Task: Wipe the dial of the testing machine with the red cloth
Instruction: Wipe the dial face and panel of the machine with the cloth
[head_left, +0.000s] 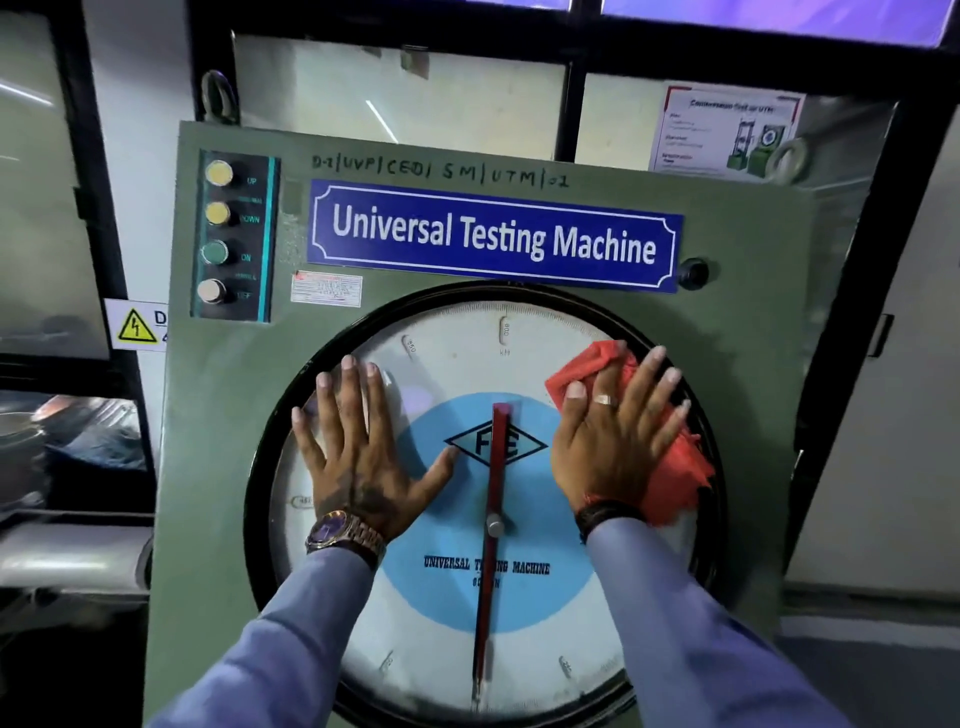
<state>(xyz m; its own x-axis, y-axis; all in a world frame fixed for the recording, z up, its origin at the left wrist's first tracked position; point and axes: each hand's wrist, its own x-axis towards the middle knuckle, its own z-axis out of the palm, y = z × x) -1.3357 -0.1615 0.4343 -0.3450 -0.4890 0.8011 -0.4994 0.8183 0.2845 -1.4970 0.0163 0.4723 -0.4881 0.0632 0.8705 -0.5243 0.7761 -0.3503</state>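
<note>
Head view: right hand (618, 436), fingers spread, presses red cloth (675, 467) flat against dial (457, 364). Left hand (358, 457) rests flat on dial, fingers apart.

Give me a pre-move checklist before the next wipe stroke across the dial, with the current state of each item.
1. Red cloth is under the right hand: ok, palm flat on it.
2. Cloth touches the dial glass: ok, at the upper right.
3. Left hand is off the cloth's path: not ok if wiping leftward; it lies flat on the dial's left side.
4. Red pointer is behind the glass, safe from snagging: cannot tell.
5. Buttons at upper left are away from both hands: ok.
</note>
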